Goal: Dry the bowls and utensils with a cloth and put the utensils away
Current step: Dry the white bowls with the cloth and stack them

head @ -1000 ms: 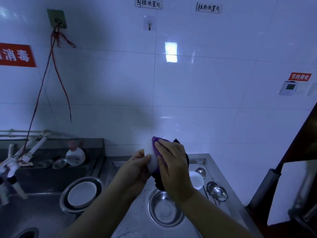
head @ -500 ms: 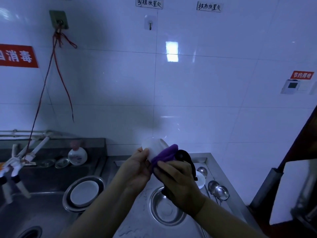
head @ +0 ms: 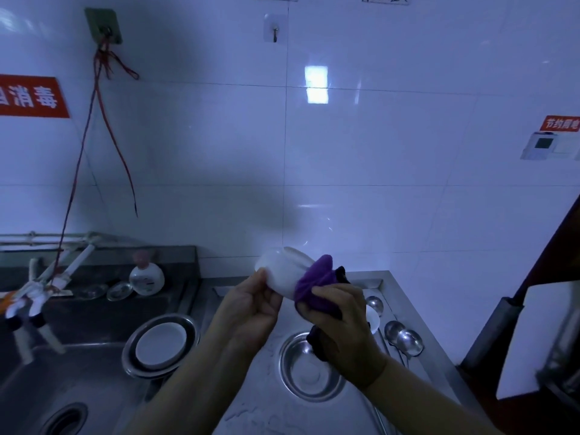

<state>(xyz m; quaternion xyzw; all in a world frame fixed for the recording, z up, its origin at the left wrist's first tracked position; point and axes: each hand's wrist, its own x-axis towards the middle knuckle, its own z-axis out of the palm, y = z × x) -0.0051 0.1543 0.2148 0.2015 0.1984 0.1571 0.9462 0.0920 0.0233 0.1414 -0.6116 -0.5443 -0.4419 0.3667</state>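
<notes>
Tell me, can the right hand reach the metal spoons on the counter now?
Probably not right away: the right hand grips the purple cloth against the white bowl. The spoons lie uncovered just beside it, so once freed the way looks open.

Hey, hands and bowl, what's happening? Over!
Left hand holds white bowl. Right hand grips purple cloth against it. Nothing in the way.

left hand (head: 248, 306) holds white bowl (head: 284, 274) | right hand (head: 340, 321) grips purple cloth (head: 315, 285) (pressed to bowl)

Glossy white bowl (head: 284, 271), soft purple cloth (head: 317, 285) (fuzzy), shiny steel counter (head: 251, 400).
</notes>
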